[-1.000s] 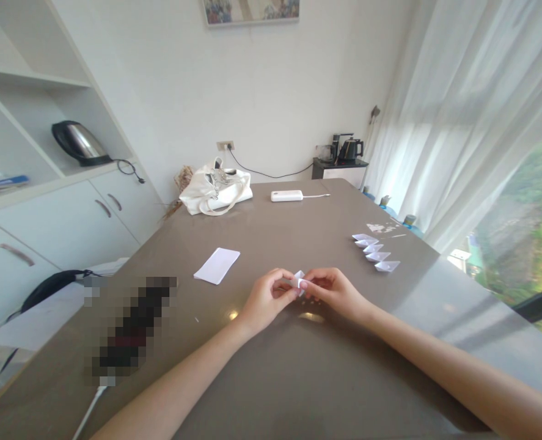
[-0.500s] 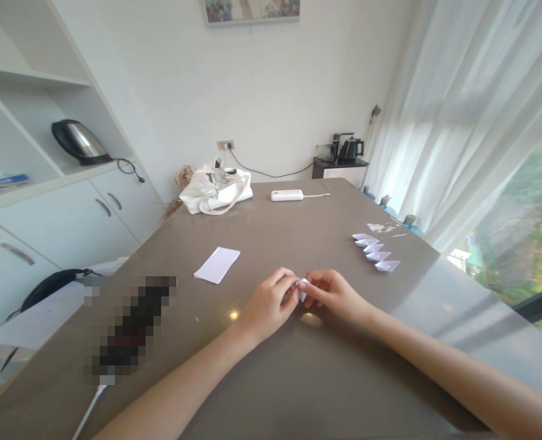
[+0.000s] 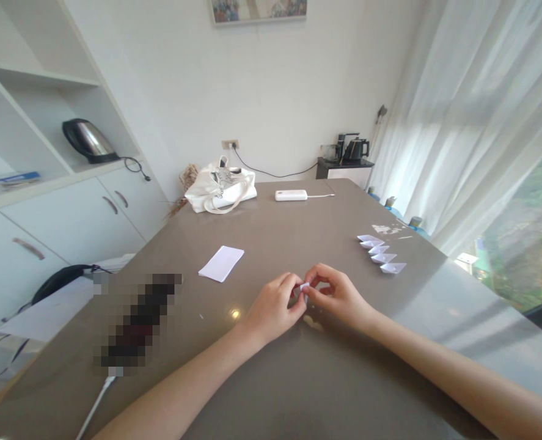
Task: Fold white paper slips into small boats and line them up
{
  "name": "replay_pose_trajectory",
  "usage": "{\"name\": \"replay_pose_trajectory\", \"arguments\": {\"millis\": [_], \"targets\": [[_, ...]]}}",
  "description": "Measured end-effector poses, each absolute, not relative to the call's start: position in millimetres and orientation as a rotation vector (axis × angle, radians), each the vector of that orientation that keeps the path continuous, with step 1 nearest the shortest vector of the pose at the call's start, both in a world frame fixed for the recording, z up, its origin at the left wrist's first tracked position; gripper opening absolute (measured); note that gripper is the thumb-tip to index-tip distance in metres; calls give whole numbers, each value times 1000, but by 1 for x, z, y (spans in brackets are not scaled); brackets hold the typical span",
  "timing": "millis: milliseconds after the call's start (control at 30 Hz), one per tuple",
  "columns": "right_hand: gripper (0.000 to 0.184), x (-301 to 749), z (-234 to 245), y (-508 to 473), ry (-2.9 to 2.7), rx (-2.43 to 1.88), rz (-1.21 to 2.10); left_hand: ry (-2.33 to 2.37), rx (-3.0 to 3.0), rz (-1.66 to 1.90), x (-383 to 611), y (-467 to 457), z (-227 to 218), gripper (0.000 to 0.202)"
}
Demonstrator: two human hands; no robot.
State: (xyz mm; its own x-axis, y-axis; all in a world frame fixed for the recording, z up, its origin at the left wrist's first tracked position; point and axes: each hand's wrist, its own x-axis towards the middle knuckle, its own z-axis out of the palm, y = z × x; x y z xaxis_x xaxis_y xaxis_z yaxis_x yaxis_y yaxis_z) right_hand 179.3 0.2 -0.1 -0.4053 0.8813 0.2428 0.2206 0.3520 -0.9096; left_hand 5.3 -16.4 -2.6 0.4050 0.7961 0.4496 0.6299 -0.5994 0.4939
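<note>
Pinching: left hand (image 3: 274, 308) and right hand (image 3: 339, 296) grip a small folded white paper piece (image 3: 304, 286) between fingertips.
Place: just above the grey-brown tabletop (image 3: 298, 366).
Nearby: row of folded white paper shapes (image 3: 383, 253), well apart.

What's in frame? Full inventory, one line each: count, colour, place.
small folded white paper piece: 1, white, pinched between both hands' fingertips
folded white paper shapes: 5, white, in a row on the table's right side
paper scraps: a few, white, just beyond that row
flat white paper sheet: 1, white, left of table centre
white power bank: 1, white, cable attached, far end of table
white handbag: 1, white, far left corner of table
grey-brown table: 1, fills foreground
steel kettle: 1, silver and black, on left shelf
black kettle: 1, on stand by far wall
left hand: 1, fingers closed on paper
right hand: 1, fingers closed on paper
</note>
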Motion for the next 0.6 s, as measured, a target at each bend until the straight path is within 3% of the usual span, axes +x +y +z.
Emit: {"name": "replay_pose_trajectory", "arguments": {"millis": [300,600], "targets": [[27,177,3,0,-1759,-915,1283,1254,2396,1108,4,-20,2,4],[13,177,1,-1,-1823,-975,1163,1241,2420,1064,7,-22,2,7]]}}
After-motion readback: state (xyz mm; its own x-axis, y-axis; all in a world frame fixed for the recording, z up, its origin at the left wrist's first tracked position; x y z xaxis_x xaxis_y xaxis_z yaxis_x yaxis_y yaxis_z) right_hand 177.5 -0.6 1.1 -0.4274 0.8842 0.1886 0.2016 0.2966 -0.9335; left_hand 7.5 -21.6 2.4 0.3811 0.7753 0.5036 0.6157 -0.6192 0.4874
